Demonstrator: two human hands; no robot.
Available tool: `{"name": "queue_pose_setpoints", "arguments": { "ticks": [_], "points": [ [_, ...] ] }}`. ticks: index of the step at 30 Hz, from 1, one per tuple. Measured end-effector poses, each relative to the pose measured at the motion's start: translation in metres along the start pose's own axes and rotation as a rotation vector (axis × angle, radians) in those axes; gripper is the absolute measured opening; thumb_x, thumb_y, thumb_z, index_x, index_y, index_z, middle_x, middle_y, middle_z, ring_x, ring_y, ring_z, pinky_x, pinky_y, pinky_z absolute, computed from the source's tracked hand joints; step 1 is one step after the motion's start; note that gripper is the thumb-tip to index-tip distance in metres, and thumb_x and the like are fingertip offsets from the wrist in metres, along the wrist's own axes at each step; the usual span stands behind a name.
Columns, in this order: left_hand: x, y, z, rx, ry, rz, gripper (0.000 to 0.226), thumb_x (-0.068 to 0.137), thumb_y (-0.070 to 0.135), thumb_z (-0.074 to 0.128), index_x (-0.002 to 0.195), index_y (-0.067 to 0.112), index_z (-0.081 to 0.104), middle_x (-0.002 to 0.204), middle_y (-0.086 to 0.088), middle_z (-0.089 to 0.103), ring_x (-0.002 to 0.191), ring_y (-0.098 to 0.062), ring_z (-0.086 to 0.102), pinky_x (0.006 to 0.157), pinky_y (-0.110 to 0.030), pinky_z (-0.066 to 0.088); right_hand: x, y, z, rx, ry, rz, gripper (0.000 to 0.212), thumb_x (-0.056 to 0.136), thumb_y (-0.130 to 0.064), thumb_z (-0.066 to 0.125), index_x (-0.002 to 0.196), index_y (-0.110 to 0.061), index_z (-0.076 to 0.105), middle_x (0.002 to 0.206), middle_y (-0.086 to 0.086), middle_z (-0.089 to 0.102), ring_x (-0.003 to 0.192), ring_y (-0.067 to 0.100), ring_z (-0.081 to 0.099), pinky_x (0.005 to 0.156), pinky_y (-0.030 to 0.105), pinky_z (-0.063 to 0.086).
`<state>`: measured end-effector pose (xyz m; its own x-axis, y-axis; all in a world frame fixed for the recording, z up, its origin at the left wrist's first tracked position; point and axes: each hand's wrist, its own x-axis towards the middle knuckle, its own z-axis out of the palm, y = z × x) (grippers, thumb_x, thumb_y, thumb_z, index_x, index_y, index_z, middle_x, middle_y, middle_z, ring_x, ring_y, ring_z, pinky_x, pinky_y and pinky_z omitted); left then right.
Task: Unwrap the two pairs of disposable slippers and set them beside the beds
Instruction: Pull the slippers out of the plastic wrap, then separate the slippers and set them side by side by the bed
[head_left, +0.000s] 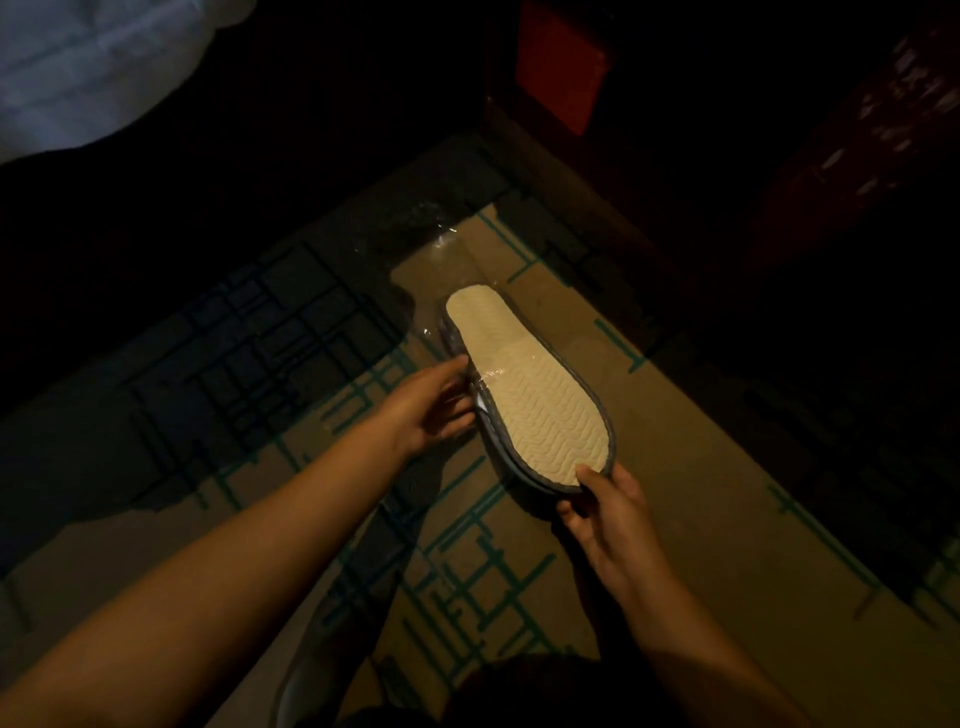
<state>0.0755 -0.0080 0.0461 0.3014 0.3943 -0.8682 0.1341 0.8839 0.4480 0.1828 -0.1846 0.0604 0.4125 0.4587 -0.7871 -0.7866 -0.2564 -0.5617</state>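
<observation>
Bedding: pale sheet at upper left, above a dark band of shadow.
Carpet: tan floor covering with teal and dark line pattern, lit in the centre, dark toward the edges.
Left hand: palm turned toward the slippers, fingers loosely curled, tips touching the wrap on the left side of the pair at mid-length.
Wrap: clear plastic film, glinting, its loose far end extending beyond the heel toward upper left; it covers at least the far part of the pair.
Slippers: pair stacked flat, cream textured sole facing up, grey edging around the rim; held just above the carpet, centre of view.
Right hand: thumb on top of the sole, fingers beneath, pinching the near toe end of the pair.
Furniture: dark piece with a red panel, upper right, in deep shadow.
</observation>
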Motion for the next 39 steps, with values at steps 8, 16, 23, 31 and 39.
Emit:
{"name": "queue_pose_setpoints", "arguments": {
  "ticks": [8,16,23,31,39],
  "points": [
    [0.011,0.034,0.016,-0.126,0.127,0.282,0.013,0.086,0.008,0.055,0.077,0.018,0.057,0.075,-0.001,0.06,0.066,-0.011,0.058,0.054,-0.024,0.054,-0.023,0.045,-0.03,0.28,0.01,0.141,0.029,0.089,0.0,0.046,0.099,-0.022,0.061,0.094,0.006,0.066,0.079,0.02,0.057,0.047,0.022,0.052],
    [0.002,0.076,0.027,-0.171,0.085,0.465,0.006,0.083,0.006,0.061,0.085,0.012,0.061,0.08,-0.006,0.067,0.057,-0.007,0.065,0.045,-0.015,0.049,-0.026,0.06,-0.054,0.301,0.047,0.174,0.031,0.089,0.002,0.043,0.097,-0.022,0.06,0.093,0.004,0.067,0.083,0.021,0.06,0.064,0.034,0.051],
    [-0.011,0.056,0.042,0.237,-0.262,0.206,0.017,0.092,0.024,0.05,0.081,0.012,0.052,0.071,-0.005,0.045,0.075,-0.014,0.051,0.088,-0.028,0.047,-0.018,0.055,-0.043,0.279,-0.011,0.147,0.035,0.089,0.002,0.045,0.103,-0.027,0.059,0.105,0.003,0.065,0.093,0.02,0.061,0.07,0.035,0.051],
    [-0.026,0.025,-0.001,0.626,0.235,0.625,0.021,0.091,0.018,0.047,0.097,0.008,0.065,0.084,-0.005,0.063,0.067,-0.012,0.06,0.052,-0.014,0.047,-0.017,0.054,-0.024,0.275,-0.122,0.148,0.036,0.086,0.001,0.049,0.104,-0.027,0.061,0.106,0.003,0.067,0.091,0.02,0.065,0.059,0.03,0.057],
    [-0.055,-0.043,-0.043,0.145,0.088,0.185,0.011,0.088,0.019,0.055,0.099,0.023,0.054,0.088,0.0,0.06,0.059,-0.003,0.061,0.048,-0.017,0.05,-0.007,0.054,0.029,0.189,-0.267,0.15,0.041,0.085,0.002,0.052,0.106,-0.032,0.059,0.112,0.002,0.065,0.101,0.021,0.061,0.069,0.035,0.054]
  ]
}}
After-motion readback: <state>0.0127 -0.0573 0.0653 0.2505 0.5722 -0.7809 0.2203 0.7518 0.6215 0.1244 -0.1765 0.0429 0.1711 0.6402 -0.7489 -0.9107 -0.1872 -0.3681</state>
